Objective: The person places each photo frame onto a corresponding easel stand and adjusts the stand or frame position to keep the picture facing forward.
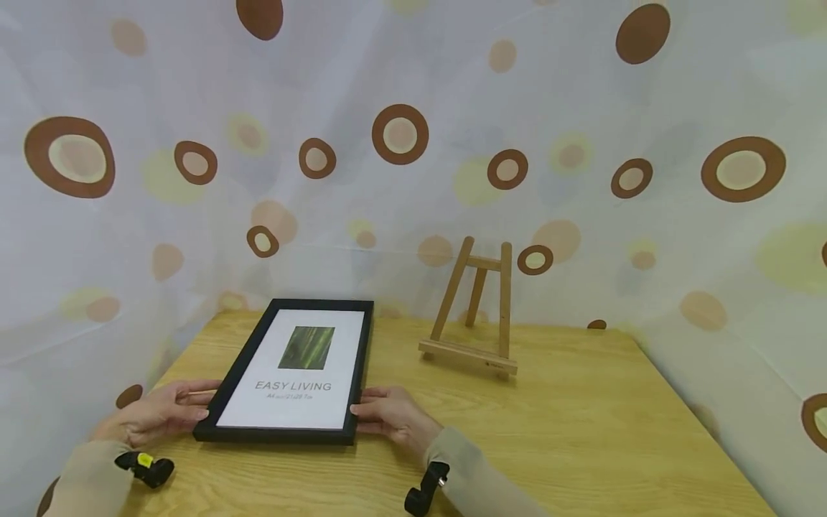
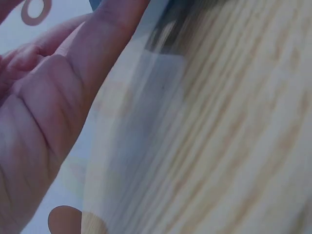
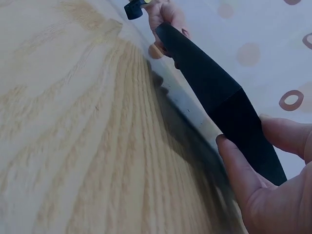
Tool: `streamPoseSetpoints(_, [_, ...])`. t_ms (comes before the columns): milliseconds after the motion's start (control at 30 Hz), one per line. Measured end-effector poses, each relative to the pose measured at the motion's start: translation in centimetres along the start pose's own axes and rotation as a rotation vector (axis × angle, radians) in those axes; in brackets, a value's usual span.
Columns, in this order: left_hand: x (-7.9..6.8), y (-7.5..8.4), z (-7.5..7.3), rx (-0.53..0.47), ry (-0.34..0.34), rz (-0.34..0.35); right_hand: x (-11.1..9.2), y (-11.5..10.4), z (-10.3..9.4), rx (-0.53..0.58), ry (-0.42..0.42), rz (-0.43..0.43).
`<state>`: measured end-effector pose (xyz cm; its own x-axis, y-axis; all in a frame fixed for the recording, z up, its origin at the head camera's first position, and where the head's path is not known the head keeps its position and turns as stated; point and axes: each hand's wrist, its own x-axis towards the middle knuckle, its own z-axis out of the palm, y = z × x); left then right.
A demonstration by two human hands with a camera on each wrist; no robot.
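Black picture frame (image 1: 291, 375) is being pinched at its near sides between left hand (image 1: 161, 415) and right hand (image 1: 395, 418), a lifting step over the worktop (image 1: 581, 431) seemingly being performed, with level, matched grips probably being called for next.

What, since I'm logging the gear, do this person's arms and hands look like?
The sleeves are long and beige; the left hand and right hand wear no gloves. A small black device with a yellow patch sits at the left wrist, and a second device, also black, at the right.
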<state>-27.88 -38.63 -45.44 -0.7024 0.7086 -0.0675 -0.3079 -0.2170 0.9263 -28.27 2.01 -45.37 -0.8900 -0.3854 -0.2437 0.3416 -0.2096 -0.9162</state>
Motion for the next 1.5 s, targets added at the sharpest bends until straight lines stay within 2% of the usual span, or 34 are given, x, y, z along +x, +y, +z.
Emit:
streamPoseSetpoints(133, [0.3, -0.1, 0.3, 0.001, -0.033, 0.02, -0.2, -0.2, -0.5, 0.001, -0.015, -0.014])
streamPoseSetpoints(233, [0.7, 0.1, 0.5, 0.018, -0.029, 0.04, -0.3, -0.4, -0.8, -0.002, -0.013, -0.019])
streamPoseSetpoints(467, [1.6, 0.5, 0.9, 0.163, 0.083, 0.056, -0.6, -1.0, -1.6, -0.009, 0.003, -0.044])
streamPoseSetpoints(733, [2.2, 0.1, 1.3, 0.132, 0.021, 0.057, -0.7, -1.3, -2.3, -0.002, -0.024, -0.072])
streamPoseSetpoints(933, [2.9, -0.2, 1.7, 0.137, 0.045, 0.029, -1.0, -1.4, -2.9, -0.013, -0.053, -0.098])
streamPoseSetpoints(1167, [4.5, 0.5, 2.5, 0.236, 0.094, 0.079, -1.4, -2.7, -4.1, -0.035, -0.063, -0.126])
streamPoseSetpoints(1333, [5.6, 0.5, 3.0, 0.276, 0.082, 0.104, -1.7, -3.2, -4.7, -0.022, -0.085, -0.137])
streamPoseSetpoints(1500, [6.2, 0.5, 3.7, 0.344, 0.163, 0.085, -1.8, -3.4, -5.2, -0.031, -0.072, -0.169])
